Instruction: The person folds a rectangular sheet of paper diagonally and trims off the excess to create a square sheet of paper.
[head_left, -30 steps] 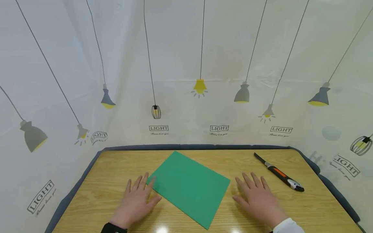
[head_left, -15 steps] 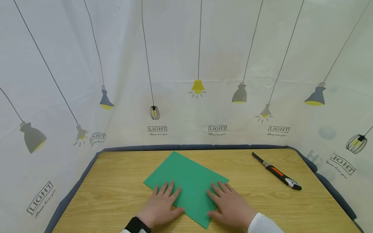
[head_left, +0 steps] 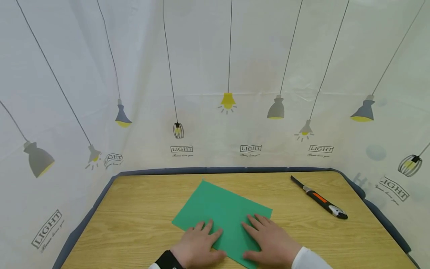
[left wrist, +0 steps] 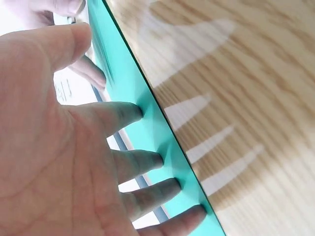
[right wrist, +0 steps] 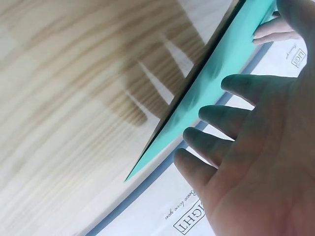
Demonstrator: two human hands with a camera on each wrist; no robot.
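Note:
A flat green sheet (head_left: 218,203) lies turned at an angle on the wooden table. My left hand (head_left: 199,244) rests on its lower left edge, fingers spread; in the left wrist view the fingertips (left wrist: 172,186) meet the green surface close to that edge. Over the sheet's right side lies my right hand (head_left: 272,241), its fingers also spread and fairly straight. Neither hand curls round anything. To the right, apart from both hands, is a utility knife (head_left: 319,198) with a dark blade and a black and orange handle.
The wooden table (head_left: 134,209) has a dark blue padded border (head_left: 221,170) along its back and sides. Behind it hangs a white curtain (head_left: 201,74) printed with lamps and the word LIGHT.
Both hands came inward onto the green sheet. Over the last half second the sheet has slid toward me and slightly right along with them. The utility knife stays put.

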